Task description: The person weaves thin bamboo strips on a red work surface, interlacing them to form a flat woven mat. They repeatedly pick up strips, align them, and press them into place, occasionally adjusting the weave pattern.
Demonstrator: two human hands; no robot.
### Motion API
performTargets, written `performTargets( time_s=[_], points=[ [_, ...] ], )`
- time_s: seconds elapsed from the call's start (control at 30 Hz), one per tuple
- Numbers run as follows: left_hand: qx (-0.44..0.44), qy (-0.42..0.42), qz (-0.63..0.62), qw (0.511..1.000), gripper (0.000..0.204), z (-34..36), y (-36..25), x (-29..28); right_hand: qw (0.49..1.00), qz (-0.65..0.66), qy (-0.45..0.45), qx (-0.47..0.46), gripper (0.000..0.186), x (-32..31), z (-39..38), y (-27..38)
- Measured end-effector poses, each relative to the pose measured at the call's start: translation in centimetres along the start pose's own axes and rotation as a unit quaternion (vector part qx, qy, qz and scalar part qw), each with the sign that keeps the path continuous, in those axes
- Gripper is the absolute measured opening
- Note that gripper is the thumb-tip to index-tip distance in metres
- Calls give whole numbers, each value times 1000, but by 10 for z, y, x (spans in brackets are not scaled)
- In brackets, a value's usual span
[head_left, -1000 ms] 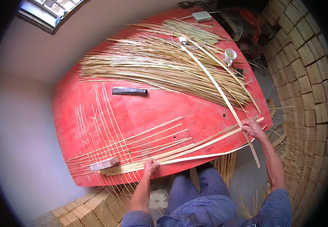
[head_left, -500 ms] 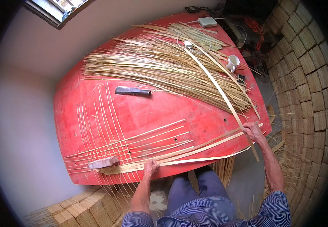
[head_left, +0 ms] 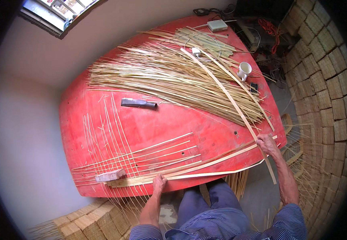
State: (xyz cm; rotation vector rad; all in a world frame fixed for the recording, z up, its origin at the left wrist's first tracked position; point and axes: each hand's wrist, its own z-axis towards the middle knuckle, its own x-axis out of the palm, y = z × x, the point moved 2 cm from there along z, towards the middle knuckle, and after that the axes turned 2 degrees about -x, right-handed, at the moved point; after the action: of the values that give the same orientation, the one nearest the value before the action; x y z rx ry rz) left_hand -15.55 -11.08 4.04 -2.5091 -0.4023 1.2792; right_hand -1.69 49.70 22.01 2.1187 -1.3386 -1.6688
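Note:
My right hand (head_left: 266,144) is closed around a long, flat bamboo strip (head_left: 233,102), gripping it at the table's right front edge. The strip slants up across the bamboo pile, and its short lower end hangs past my hand. My left hand (head_left: 159,184), fingers curled, grips the flat bamboo strips (head_left: 205,162) lying along the front edge. To its left is an open lattice of crossed thin strips (head_left: 117,160), partly woven. A pale, brick-like block (head_left: 110,175) rests on the lattice and on the left ends of the flat strips.
A large heap of thin bamboo strips (head_left: 173,80) covers the back of the red table (head_left: 157,120). A dark blade with a socket handle (head_left: 138,103) lies mid-table. A white mug (head_left: 244,71) and white box (head_left: 217,26) stand back right. Woven bundles (head_left: 327,84) line the right.
The view has shifted slightly. Both hands keep their hold in nearly the same places, and the long strip's far end has swung a little to the left.

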Motion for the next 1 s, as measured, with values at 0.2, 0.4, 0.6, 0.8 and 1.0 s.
performTargets(
  time_s=[0.2, 0.4, 0.6, 0.8, 1.0],
  points=[
    [-53, -16, 37, 998, 26, -12, -22, 3, 999, -32, 15, -12, 15, -6, 11, -28],
    [-83, -27, 2, 996, 35, -20, -12, -1, 998, -34, 1, -48, 16, -18, 3, -23],
    [-51, -26, 13, 998, 31, -29, -17, -5, 1000, -9, -3, -14, 11, -27, -37, -17],
    [5, 16, -42, 999, 26, -9, 11, -5, 999, 40, -31, -8, 11, -7, -93, -8],
    [-29, 221, -275, 935, 26, -28, -69, -25, 989, 102, -29, 101, 11, 20, -165, 20]
  ],
)
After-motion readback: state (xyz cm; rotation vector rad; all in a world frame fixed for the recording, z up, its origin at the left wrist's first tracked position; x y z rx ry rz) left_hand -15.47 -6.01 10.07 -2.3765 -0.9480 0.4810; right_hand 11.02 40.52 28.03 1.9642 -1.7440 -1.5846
